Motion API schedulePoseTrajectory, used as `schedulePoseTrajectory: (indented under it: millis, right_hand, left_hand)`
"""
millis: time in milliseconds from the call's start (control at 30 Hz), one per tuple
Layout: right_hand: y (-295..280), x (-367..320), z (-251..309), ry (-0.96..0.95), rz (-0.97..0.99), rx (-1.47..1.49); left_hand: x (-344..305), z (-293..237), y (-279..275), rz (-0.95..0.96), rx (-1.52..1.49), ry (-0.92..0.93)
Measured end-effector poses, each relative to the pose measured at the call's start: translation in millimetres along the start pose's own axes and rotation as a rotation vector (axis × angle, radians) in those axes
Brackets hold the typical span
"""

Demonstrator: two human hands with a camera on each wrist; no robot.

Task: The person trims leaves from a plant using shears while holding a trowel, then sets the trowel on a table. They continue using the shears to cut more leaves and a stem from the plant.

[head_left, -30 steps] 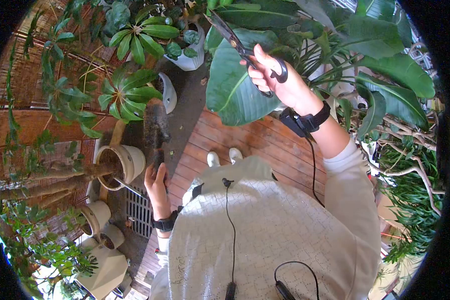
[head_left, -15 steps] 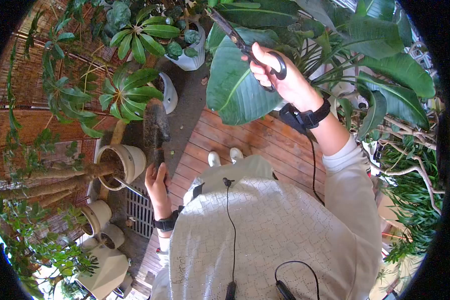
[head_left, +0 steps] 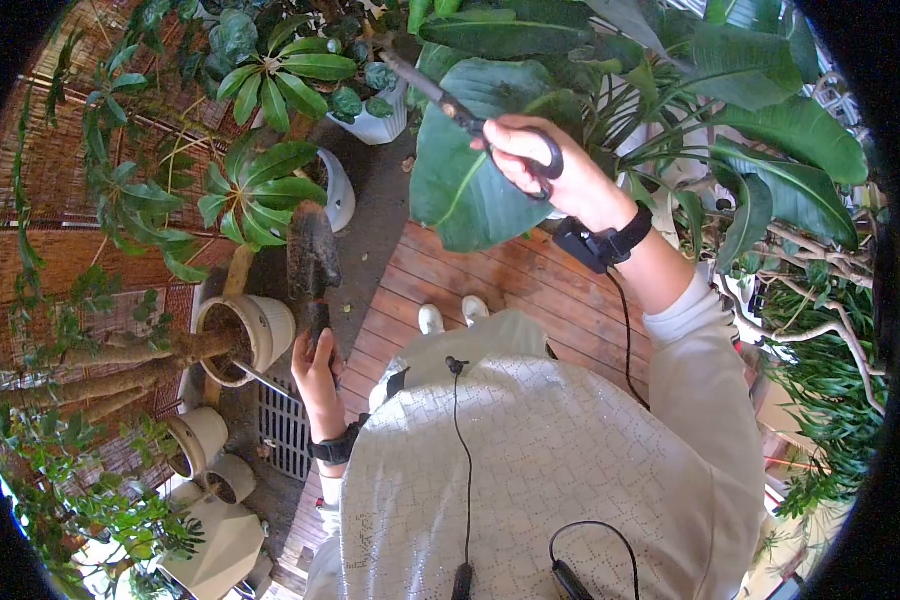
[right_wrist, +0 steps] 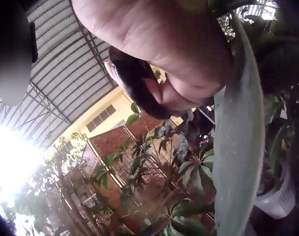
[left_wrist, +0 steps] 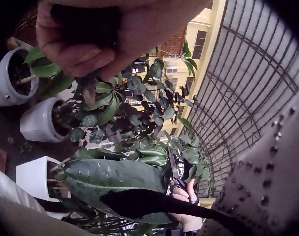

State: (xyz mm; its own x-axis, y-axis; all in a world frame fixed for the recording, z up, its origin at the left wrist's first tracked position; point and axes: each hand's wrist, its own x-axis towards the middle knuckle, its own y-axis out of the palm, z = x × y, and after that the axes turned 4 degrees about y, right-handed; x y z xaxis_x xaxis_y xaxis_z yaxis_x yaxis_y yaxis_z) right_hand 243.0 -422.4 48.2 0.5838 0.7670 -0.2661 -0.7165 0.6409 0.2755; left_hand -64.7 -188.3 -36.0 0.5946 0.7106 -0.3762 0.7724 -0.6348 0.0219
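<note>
My right hand (head_left: pixel 526 160) is raised among the foliage and grips black-handled scissors (head_left: pixel 460 110), fingers through the loops, blades pointing up and to the left. A large green leaf (head_left: pixel 465 175) hangs just below the blades. The right wrist view shows that hand (right_wrist: pixel 164 49) curled round the dark scissor handle (right_wrist: pixel 134 86) beside the leaf edge (right_wrist: pixel 240 147). My left hand (head_left: pixel 315 362) hangs low and grips the handle of a dark trowel (head_left: pixel 312 250), blade up. The left wrist view shows its fingers (left_wrist: pixel 85 44) wrapped round the dark handle, with the scissors (left_wrist: pixel 174 167) far off.
White pots (head_left: pixel 270 325) (head_left: pixel 340 185) (head_left: pixel 380 120) with leafy plants stand along a dark strip on the left. A metal drain grate (head_left: pixel 280 425) lies by my left side. Wooden decking (head_left: pixel 530 290) runs under my white shoes (head_left: pixel 450 315). Dense plants and bare branches (head_left: pixel 820 340) crowd the right.
My right hand has come down and to the left a little, and the scissors have tilted flatter toward the left. The left hand and trowel have barely moved.
</note>
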Motion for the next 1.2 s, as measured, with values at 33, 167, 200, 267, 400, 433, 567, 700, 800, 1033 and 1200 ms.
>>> schedulePoseTrajectory:
  millis: [33,167,200,267,400,433,567,700,800,1033,1200]
  right_hand:
    - [3,-1,-3,0.024,-0.002,0.001]
    - [23,-4,-11,0.031,-0.005,-0.154]
    - [30,-5,-13,0.028,-0.006,-0.163]
    - [40,-7,-25,0.031,0.026,-0.070]
    - [57,-6,-54,0.034,-0.035,-0.083]
    - [61,-12,-49,-0.004,-0.046,-0.048]
    - [47,-29,-47,-0.298,-0.238,-0.279]
    - [18,-63,-47,-0.526,-0.588,-0.415]
    - [0,-90,-56,-0.485,-0.839,-0.379]
    - [-48,-129,-160,-0.194,-0.863,0.676]
    - [-59,-145,-229,-0.027,-0.833,1.092]
  left_hand:
    - [0,0,0,0.001,0.000,-0.001]
    - [1,1,-1,-0.003,-0.007,0.004]
    - [1,1,0,-0.001,-0.008,0.012]
    - [-3,-6,6,-0.015,0.014,0.012]
    - [-2,-8,5,-0.021,0.046,0.009]
    - [-2,-8,2,0.009,0.015,0.016]
    - [-5,-18,11,-0.041,0.035,0.006]
    - [3,-15,15,0.017,0.043,-0.001]
    - [7,-15,23,0.011,0.059,-0.001]
    - [14,-21,50,0.125,0.138,0.002]
    - [10,-28,70,0.107,0.125,-0.010]
